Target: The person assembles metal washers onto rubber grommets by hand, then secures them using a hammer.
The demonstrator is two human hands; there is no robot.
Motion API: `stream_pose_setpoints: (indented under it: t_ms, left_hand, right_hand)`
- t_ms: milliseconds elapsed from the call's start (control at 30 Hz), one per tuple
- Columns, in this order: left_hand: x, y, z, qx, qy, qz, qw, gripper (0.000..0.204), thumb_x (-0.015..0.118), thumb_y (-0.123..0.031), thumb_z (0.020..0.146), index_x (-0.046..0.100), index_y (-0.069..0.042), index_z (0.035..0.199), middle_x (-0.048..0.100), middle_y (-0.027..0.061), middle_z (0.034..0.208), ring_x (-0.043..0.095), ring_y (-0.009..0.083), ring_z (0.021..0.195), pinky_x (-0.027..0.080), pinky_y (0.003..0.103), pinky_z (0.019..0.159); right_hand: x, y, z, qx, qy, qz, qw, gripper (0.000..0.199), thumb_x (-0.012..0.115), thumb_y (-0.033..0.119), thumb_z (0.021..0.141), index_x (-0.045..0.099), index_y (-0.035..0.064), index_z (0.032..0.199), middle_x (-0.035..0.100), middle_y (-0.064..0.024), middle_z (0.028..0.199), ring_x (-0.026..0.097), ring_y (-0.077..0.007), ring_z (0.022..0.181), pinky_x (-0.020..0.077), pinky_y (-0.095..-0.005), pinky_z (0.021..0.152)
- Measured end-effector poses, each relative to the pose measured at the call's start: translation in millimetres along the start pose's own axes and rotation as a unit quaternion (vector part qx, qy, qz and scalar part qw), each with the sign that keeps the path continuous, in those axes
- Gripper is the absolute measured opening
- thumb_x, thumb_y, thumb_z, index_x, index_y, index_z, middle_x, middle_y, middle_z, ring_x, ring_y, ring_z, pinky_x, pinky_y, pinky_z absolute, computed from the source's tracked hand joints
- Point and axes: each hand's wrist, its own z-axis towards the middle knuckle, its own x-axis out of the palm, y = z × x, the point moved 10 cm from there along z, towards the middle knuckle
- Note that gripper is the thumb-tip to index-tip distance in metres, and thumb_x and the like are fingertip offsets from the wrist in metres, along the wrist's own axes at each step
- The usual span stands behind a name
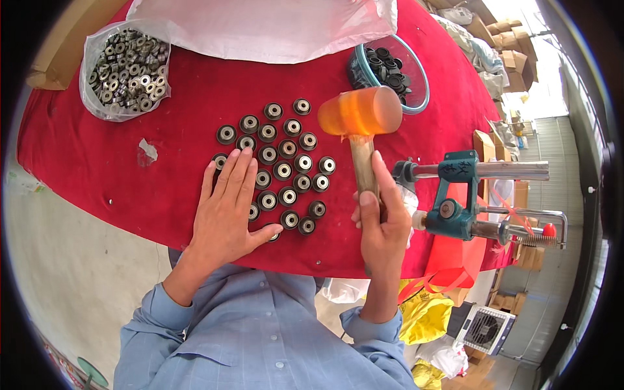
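My right hand [382, 224] grips the wooden handle of a mallet [359, 112] with a translucent orange head, raised over the red table [130, 169]. Several small round wheels with black rims and metal centres [286, 151] lie in rows on the red cloth below the mallet head. My left hand [227, 208] lies flat, fingers together, on the left side of those rows and covers some of them. It holds nothing.
A clear bag of metal bearings [127, 68] sits at the far left. A glass bowl of black rings [390, 65] stands behind the mallet. A white plastic sheet [260, 26] lies at the back. A teal clamp tool [458, 195] is fixed at the table's right edge.
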Motion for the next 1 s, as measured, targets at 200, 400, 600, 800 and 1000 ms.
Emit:
stream_pose_setpoints:
  t_ms: [200,400,600,800,1000]
  left_hand:
    - [1,-1,2,0.003,0.001,-0.005,1.0,0.12,0.082,-0.062,0.082,0.031,0.007,0.166,0.03,0.0229,0.175,0.026,0.0384,0.165,0.016,0.06,0.133]
    - [-3,-1,-1,-0.005,-0.012,-0.005,1.0,0.116,0.083,-0.06,0.082,0.037,0.008,0.163,0.034,0.0233,0.173,0.029,0.0371,0.163,0.02,0.06,0.132]
    - [-4,-5,3,0.002,-0.016,-0.004,1.0,0.116,0.084,-0.06,0.081,0.037,0.008,0.163,0.034,0.0226,0.173,0.029,0.0364,0.163,0.021,0.059,0.132]
    - [0,1,-3,0.005,-0.017,0.01,1.0,0.116,0.083,-0.06,0.082,0.035,0.008,0.164,0.033,0.0226,0.174,0.029,0.0368,0.163,0.021,0.059,0.132]
    - [-3,-5,1,0.007,-0.02,0.01,1.0,0.116,0.083,-0.059,0.082,0.035,0.008,0.164,0.033,0.023,0.173,0.03,0.0374,0.163,0.021,0.059,0.132]
  right_hand:
    - [23,-22,1,-0.051,0.029,-0.072,0.996,0.055,0.058,0.0,0.107,0.055,0.0088,0.161,0.073,-0.0044,0.101,0.06,-0.007,0.073,0.0532,-0.0246,0.068]
    - [-14,-20,-19,0.088,0.003,0.0,0.996,0.056,0.058,-0.001,0.106,0.056,0.0114,0.161,0.069,-0.0024,0.095,0.058,-0.0058,0.071,0.0491,-0.022,0.064]
    - [-15,-36,-45,-0.012,-0.013,-0.103,0.994,0.056,0.057,-0.003,0.105,0.058,0.0094,0.159,0.07,-0.002,0.095,0.057,-0.0063,0.071,0.0504,-0.023,0.066]
    - [-23,-35,-41,0.08,0.008,-0.045,0.996,0.058,0.058,-0.004,0.103,0.06,0.0131,0.158,0.07,-0.0032,0.094,0.058,-0.0076,0.07,0.0501,-0.0236,0.066]
    - [-28,-13,-73,-0.021,-0.003,-0.083,0.996,0.057,0.061,-0.005,0.102,0.06,0.0091,0.157,0.075,-0.0058,0.107,0.06,-0.0078,0.072,0.0513,-0.0229,0.069]
